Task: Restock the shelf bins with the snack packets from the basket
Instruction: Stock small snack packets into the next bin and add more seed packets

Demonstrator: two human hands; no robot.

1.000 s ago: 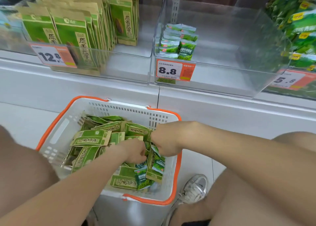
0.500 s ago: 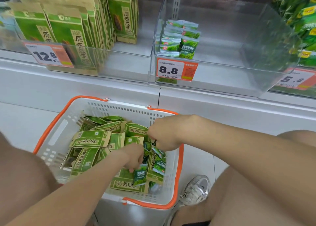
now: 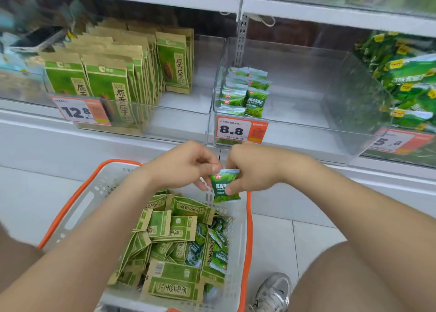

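Hands both up over the basket's far R corner, sharing 1 small green pkt (image 3: 225,185). L hand (image 3: 186,168): fingers curled in, thumb tip pinching the pkt's top L edge. R hand (image 3: 256,170): fingers curled too, thumb pressed on the pkt's front, low R; its other fingers are behind the pkt, out of sight. Pkt is upright, label to camera, just above the rim and clear of the pile below.

Basket (image 3: 77,195): 1, white w/ orange rim, on the floor btwn the knees. Inside is a jumble of kraft pkts (image 3: 174,285) w/ green labels, plus small pkts (image 3: 218,243) like the held one, mostly along the R side. Too piled up to count.

Shelf has 3 clear bins. L bin (image 3: 188,123): tall kraft bags (image 3: 106,80) standing upright in packed rows; no. unclear. Mid bin (image 3: 306,132): stack of green pkts (image 3: 245,94), same sort as the held one, in 2 side-by-side piles at the front L corner; exact no. unclear. R bin (image 3: 424,158): bigger green bags (image 3: 405,83) heaped up, blurred.

Price tags: 3, one per bin front: 12.8 tag (image 3: 80,111), 8.8 tag (image 3: 240,130), 5.8 tag (image 3: 398,142).

1 grey shoe (image 3: 273,290) on the floor, just R of the basket.
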